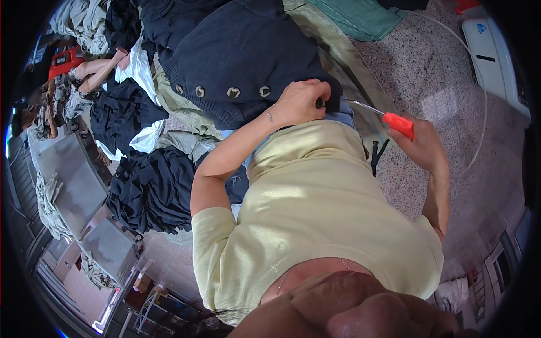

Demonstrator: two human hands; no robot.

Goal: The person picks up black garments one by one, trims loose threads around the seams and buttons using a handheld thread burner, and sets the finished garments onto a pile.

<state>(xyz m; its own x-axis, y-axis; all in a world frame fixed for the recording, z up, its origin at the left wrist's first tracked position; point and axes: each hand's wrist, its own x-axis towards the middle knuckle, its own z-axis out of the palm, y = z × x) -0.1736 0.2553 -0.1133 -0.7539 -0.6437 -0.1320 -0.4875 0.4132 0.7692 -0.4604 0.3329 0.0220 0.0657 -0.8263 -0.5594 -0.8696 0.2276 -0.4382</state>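
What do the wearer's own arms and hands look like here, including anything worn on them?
The left hand and right hand are bare, without gloves. The arms come out of short, pale yellow sleeves. A thin, light-coloured bracelet circles the left wrist; none shows on the right.

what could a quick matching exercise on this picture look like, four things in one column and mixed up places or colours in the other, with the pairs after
Column one
1. left hand
2. right hand
3. round fittings
4. person's top

Column two
A. pale yellow
B. in a row near a ribbed edge
C. closed on the handle of a red-handled tool with a thin metal shaft
D. gripping the right-hand edge of the dark garment

Pairs: 1-D, 2-C, 3-B, 4-A
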